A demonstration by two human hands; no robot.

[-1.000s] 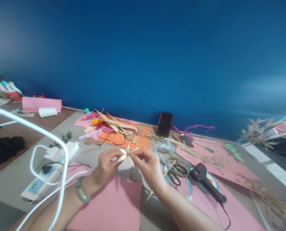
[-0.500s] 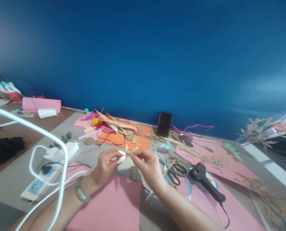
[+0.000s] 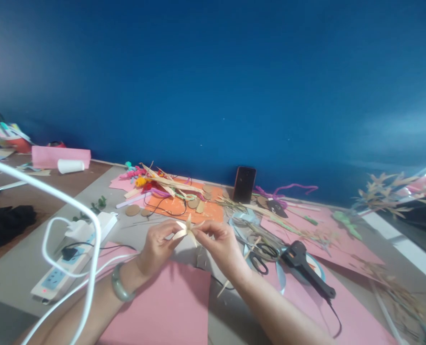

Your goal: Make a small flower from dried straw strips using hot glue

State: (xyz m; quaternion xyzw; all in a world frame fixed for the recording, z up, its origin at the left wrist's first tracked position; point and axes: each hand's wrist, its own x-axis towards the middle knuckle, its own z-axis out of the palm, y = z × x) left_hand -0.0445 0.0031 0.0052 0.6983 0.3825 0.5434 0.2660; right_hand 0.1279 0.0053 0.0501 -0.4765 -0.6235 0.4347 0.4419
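Between my two hands is a small pale, straw-coloured flower (image 3: 187, 231) with several pointed petals. My left hand (image 3: 160, 243), with a bangle on its wrist, pinches a petal on the left side. On the other side, the thumb and finger of my right hand (image 3: 220, 245) grip the flower close to its middle. Both hands hover over the table, just above a pink paper sheet (image 3: 166, 302). Black-handled scissors (image 3: 260, 261) lie to the right of my right hand, and a black glue gun (image 3: 308, 270) is farther right.
A power strip (image 3: 72, 261) with plugs and a white cable (image 3: 97, 249) occupies the left. At the back, straw strips and coloured pipe cleaners lie on orange paper (image 3: 213, 209), beside a phone (image 3: 244, 185) leaning on the blue wall. Dried stems (image 3: 388, 191) reach in from the right.
The flower has turned slightly between my fingers, so its petals show at a different angle. Both hands stay in nearly the same place.
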